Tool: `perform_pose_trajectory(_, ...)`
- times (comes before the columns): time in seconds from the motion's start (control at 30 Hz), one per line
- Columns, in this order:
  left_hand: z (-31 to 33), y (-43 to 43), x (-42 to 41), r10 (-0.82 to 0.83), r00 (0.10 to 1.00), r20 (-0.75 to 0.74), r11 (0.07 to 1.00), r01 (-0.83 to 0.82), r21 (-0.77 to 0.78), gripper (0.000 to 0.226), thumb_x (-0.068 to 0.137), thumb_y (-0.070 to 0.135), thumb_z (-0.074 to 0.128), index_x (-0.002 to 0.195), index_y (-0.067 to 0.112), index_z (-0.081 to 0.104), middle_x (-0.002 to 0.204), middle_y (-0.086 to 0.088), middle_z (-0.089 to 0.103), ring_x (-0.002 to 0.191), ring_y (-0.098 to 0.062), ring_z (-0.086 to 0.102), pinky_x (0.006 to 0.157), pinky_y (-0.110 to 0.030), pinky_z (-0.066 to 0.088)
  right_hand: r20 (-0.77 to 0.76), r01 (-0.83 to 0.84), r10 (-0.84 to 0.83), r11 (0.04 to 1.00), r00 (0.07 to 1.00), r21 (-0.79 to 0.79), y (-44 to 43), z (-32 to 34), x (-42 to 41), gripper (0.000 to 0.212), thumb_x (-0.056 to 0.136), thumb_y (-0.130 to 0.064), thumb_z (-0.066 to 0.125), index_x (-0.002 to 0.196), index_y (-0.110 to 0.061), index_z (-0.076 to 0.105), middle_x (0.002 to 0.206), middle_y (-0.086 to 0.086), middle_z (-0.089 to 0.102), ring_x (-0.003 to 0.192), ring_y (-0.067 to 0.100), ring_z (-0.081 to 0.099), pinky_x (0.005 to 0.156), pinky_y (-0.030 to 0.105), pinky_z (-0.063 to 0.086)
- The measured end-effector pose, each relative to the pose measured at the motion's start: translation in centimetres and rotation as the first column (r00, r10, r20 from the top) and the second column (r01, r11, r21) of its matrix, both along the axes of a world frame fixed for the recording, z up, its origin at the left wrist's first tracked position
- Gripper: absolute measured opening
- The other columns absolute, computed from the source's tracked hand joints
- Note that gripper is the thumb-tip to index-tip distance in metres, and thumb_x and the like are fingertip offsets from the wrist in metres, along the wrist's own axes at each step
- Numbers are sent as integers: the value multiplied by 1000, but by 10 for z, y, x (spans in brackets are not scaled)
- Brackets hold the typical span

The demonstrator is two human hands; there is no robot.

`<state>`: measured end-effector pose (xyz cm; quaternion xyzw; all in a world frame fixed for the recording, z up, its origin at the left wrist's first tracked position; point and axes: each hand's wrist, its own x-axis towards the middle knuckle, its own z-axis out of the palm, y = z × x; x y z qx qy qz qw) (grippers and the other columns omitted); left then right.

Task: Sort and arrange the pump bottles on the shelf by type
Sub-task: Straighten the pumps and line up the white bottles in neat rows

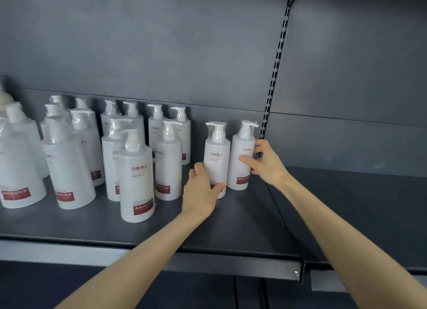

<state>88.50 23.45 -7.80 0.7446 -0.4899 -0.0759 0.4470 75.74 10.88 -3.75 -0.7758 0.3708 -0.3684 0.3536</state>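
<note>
In the head view, the left bottle [216,151] and the right bottle [241,168] are stood upright, just beside each other, at the right end of the shelf [231,228], apart from the crowded group [136,170]. The left bottle is gripped low by the fingers of the left hand [201,191], and the right bottle by those of the right hand [265,164]. Long axes are vertical and labels are turned forward. Either could be toppled if jostled against its neighbour.

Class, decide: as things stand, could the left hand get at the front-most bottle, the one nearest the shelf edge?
Probably yes, once it lets go. The left hand grips another bottle, but only bare shelf lies between it and the front-most bottle.
</note>
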Motion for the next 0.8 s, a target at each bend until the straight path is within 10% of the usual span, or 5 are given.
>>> perform_pose_trajectory(0.8,-7,-105,51,205,920,-335,969,-239,-62,46,81,8,70,118,1,44,122,-16,51,109,-31,53,92,-36,44,42,-37,32,990,999,137,-72,-22,55,61,84,-20,69,137,-27,38,118,0,57,114,22,57,99,49,47)
